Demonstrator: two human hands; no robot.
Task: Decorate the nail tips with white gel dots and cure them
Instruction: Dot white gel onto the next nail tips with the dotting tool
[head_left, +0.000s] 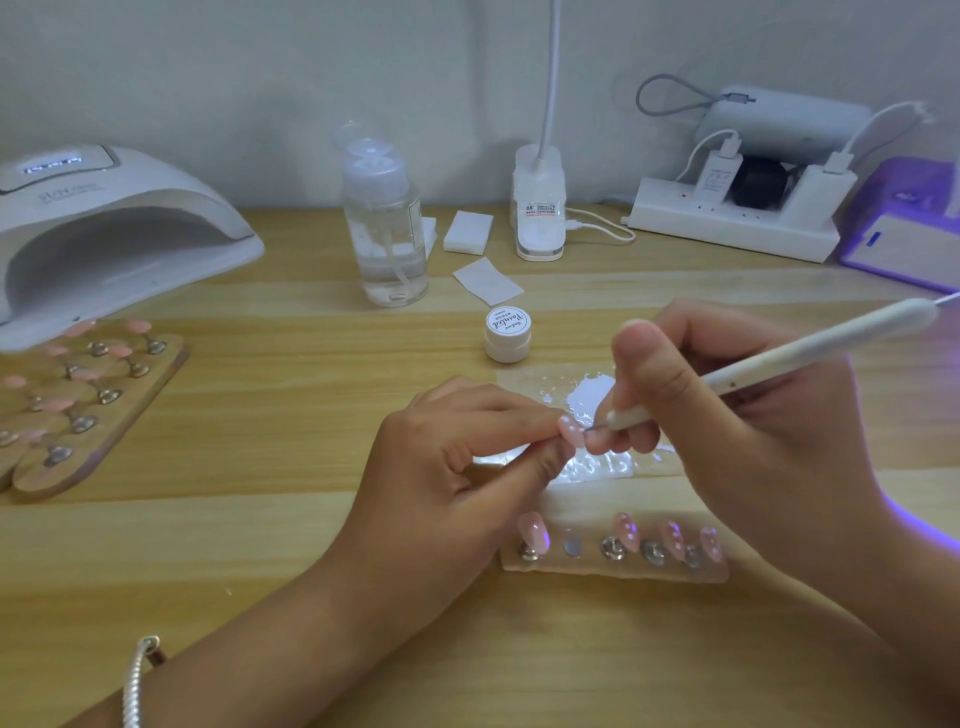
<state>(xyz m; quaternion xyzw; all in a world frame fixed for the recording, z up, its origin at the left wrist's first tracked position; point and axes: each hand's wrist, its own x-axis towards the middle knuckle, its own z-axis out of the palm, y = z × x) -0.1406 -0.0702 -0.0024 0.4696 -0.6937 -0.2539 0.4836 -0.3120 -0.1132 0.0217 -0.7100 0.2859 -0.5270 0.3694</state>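
Fingers of the right hand (727, 415) are pinching a dotting tool (779, 358), its fine point touching the pink nail tip (571, 430), which the left hand (457, 467) is pinching above the bench (260, 545). Wet white dots are risking a smear if either hand trembles. Just beside, a holder strip (613, 570) is carrying other tips; the curing lamp (104, 228) is standing well apart.
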